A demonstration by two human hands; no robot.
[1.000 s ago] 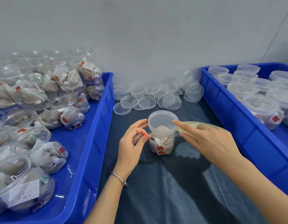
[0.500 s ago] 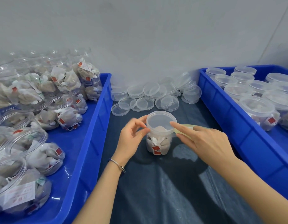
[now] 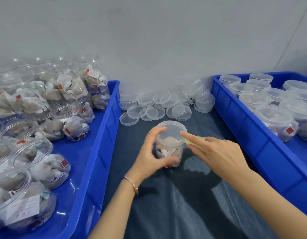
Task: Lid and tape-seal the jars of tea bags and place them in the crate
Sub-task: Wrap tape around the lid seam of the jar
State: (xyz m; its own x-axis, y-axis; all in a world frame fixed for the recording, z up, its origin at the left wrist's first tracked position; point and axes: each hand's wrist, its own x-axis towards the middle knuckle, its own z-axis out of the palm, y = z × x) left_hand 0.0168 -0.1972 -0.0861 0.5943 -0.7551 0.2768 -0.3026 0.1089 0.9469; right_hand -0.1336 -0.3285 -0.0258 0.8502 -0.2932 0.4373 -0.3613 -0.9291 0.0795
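Only the head view here. The left hand (image 3: 150,153) is curled round a small clear jar (image 3: 170,149) from its left side, fingers up by the rim and thumb wrapped across the lower front, so it's properly gripping it. It looks a bit motion-blurred, so I can't make out the exact finger placement. There's a thin bracelet (image 3: 132,184) on that wrist.

The right hand (image 3: 216,150) has the index finger stretched out straight, its tip on the right edge of the lid (image 3: 171,129), right where a strip of pale yellowish tape (image 3: 195,141) meets the jar. The tape runs from the rim off to the right and under that hand. Whether the other fingers pinch the tape I can't tell; they're loosely extended, not a fist.

The jar stands upright on the dark cloth (image 3: 175,204) in the middle, long axis vertical, lid on top, tea bags with red tags inside.

Left blue crate (image 3: 104,135) has open jars of tea bags, some lying over. Right blue crate (image 3: 244,128) has lidded jars standing upright. Loose lids (image 3: 154,112) are piled at the back against the wall.
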